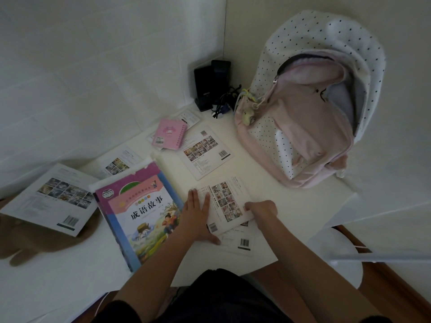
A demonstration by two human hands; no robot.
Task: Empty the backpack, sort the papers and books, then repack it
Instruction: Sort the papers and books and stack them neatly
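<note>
A pink and white dotted backpack (pixel 303 127) lies unzipped at the table's back right. In front of me a thin white booklet (pixel 227 199) rests on top of another booklet (pixel 242 243). My left hand (pixel 198 215) lies flat on the top booklet's left side, fingers spread. My right hand (pixel 261 209) grips its right edge. A stack of colourful storybooks (pixel 144 213) sits to the left. More white booklets lie at the centre back (pixel 205 152), behind the stack (pixel 119 163) and at the far left (pixel 53 201). A pink spiral notebook (pixel 169 134) lies further back.
A black device with tangled cables (pixel 210 89) stands in the back corner by the wall. Small paper cards (pixel 190 116) lie near the notebook. The white table (pixel 291 206) ends at the right by a white chair (pixel 338 257). A tan cloth (pixel 30 243) hangs at the left.
</note>
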